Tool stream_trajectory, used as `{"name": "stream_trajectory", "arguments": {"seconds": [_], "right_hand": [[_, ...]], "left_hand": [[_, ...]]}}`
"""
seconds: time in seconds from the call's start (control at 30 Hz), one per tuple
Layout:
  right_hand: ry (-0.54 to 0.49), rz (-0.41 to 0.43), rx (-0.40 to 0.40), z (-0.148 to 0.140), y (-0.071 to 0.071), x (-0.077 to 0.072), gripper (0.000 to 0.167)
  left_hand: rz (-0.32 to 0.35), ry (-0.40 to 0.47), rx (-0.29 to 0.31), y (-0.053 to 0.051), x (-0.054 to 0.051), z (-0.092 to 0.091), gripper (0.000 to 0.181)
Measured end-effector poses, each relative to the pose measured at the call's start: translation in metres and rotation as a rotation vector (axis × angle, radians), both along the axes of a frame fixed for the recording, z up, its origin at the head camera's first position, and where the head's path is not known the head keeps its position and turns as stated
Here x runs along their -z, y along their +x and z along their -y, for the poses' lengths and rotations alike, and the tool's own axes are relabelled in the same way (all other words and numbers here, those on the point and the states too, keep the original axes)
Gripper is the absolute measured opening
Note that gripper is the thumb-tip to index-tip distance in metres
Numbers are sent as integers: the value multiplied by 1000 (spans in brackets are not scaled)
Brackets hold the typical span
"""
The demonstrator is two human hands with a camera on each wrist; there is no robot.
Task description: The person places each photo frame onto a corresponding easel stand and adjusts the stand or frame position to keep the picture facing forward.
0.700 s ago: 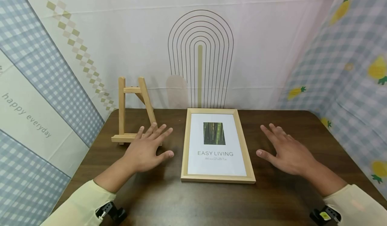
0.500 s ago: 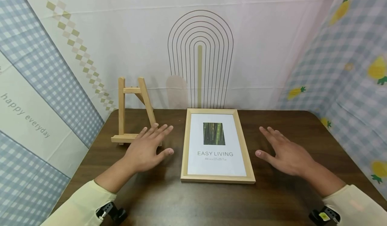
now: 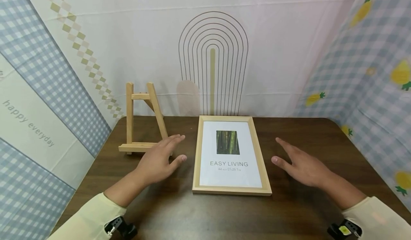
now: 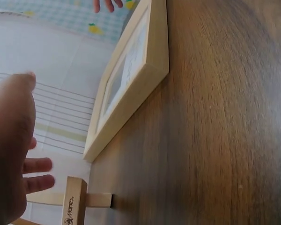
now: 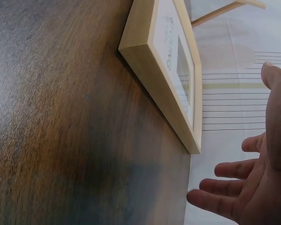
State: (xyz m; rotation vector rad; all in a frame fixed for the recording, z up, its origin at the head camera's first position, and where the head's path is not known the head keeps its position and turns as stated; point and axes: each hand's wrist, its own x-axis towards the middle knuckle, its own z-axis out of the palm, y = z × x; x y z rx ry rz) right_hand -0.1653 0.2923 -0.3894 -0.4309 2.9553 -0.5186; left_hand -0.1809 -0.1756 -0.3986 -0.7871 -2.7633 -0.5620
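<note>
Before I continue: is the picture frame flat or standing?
Flat, face up: both wrist views show the picture frame lying on the table.

I have a way through on the near side, where tabletop (image 3: 205,215) runs along the front of the picture frame (image 3: 232,157). Only a slim gap separates the frame's left edge from my left hand (image 3: 158,163), and the wooden easel (image 3: 130,116) blocks the far left. My right hand (image 3: 303,166) stands just right of the frame, with open room beyond its fingers; the backdrop cloth (image 3: 273,54) walls the far edge.
</note>
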Motion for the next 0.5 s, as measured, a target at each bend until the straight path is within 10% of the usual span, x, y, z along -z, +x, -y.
{"name": "stream_trajectory", "arguments": {"seconds": [0.5], "right_hand": [[-306, 194, 56, 6, -1, 6, 77]], "left_hand": [[383, 116, -74, 6, -1, -17, 65]]}}
